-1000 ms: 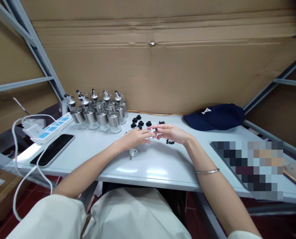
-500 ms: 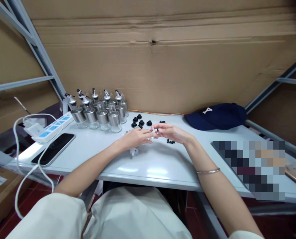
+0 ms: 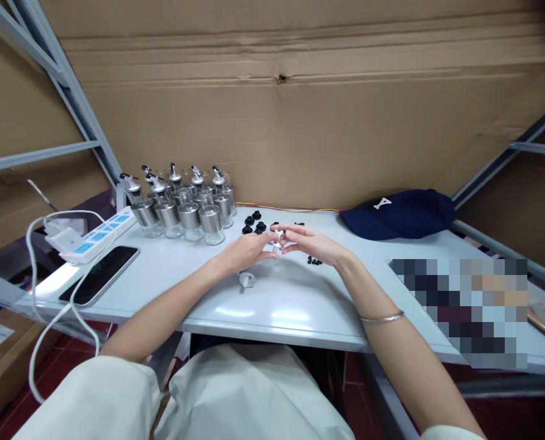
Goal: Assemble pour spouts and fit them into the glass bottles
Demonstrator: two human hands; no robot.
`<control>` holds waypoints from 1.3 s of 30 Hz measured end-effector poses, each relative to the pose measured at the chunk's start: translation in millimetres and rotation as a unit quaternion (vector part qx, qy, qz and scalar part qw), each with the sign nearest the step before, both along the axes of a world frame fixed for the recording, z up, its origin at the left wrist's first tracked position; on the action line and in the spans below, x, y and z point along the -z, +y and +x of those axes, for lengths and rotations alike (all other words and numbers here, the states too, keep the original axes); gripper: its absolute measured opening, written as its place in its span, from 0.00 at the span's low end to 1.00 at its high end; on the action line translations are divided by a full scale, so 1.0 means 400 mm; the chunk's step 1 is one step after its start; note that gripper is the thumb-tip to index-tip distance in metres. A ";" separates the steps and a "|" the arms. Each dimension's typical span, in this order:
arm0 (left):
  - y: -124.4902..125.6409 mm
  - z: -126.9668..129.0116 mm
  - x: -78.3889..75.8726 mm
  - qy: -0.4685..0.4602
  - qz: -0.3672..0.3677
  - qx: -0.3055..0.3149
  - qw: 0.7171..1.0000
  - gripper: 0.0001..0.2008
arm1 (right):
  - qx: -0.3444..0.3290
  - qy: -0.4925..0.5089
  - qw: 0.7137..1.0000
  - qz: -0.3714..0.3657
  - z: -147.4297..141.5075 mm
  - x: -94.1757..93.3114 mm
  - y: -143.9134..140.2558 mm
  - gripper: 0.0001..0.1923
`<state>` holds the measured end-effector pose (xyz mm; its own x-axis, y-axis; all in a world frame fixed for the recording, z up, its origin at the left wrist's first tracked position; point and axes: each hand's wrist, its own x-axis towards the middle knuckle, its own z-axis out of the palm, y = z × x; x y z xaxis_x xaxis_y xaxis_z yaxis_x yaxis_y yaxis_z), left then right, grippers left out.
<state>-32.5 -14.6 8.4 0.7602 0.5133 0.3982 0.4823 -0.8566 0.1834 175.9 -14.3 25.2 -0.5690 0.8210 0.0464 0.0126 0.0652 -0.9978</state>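
Observation:
My left hand (image 3: 246,247) and my right hand (image 3: 310,242) meet at the middle of the white table (image 3: 281,305). Between their fingertips they pinch a small white plastic part (image 3: 277,237), lifted a little off the table. A round white cap (image 3: 247,280) lies on the table just in front of my left hand. Several black rubber plugs (image 3: 254,224) lie behind the hands, and a few tiny black pieces (image 3: 314,261) sit under my right wrist.
Several glass and steel pourer bottles (image 3: 185,211) stand at the back left. A power strip (image 3: 89,235), a phone (image 3: 99,274) and a white cable (image 3: 38,318) lie at the left. A navy cap (image 3: 401,214) sits at the back right. A cardboard wall stands behind.
Both hands have lifted slightly and drawn closer together, raising the white part off the table. Nothing else has moved.

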 end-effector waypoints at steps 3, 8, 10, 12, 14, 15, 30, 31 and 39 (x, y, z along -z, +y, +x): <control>-0.002 0.000 0.007 -0.002 -0.018 -0.016 1.000 0.17 | 0.020 -0.046 0.997 0.049 -0.016 0.003 0.000 0.17; 0.010 -0.011 -0.002 -0.013 -0.047 -0.030 0.998 0.19 | 0.054 -0.057 0.994 0.075 -0.018 0.008 0.009 0.19; 0.028 -0.026 -0.008 -0.046 -0.048 -0.072 0.995 0.13 | 0.084 -0.051 0.992 0.076 -0.012 0.007 0.012 0.19; 0.050 -0.043 -0.008 -0.085 -0.040 -0.130 0.987 0.10 | 0.113 -0.041 0.990 0.075 -0.006 0.005 0.014 0.19; 0.070 -0.057 0.000 -0.115 -0.038 -0.170 0.978 0.11 | 0.127 -0.030 0.989 0.072 -0.002 0.004 0.016 0.20; 0.078 -0.061 0.005 -0.120 -0.038 -0.180 0.976 0.12 | 0.129 -0.025 0.989 0.071 -0.001 0.003 0.017 0.20; 0.093 -0.039 0.029 -0.027 -0.055 -0.185 0.981 0.15 | 0.135 -0.029 0.986 0.093 -0.002 0.000 0.019 0.19; 0.096 -0.035 0.034 -0.021 -0.054 -0.174 0.983 0.15 | 0.135 -0.030 0.986 0.094 -0.003 0.000 0.019 0.19; 0.115 -0.027 0.058 0.016 -0.088 -0.141 0.986 0.16 | 0.137 -0.029 0.986 0.094 -0.004 0.000 0.018 0.20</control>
<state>-43.3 31.2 -14.9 0.5892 0.7645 0.2617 0.7043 -0.6446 0.2974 174.2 -7.1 25.4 -0.3325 0.9245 0.1863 0.1128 0.2351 -0.9654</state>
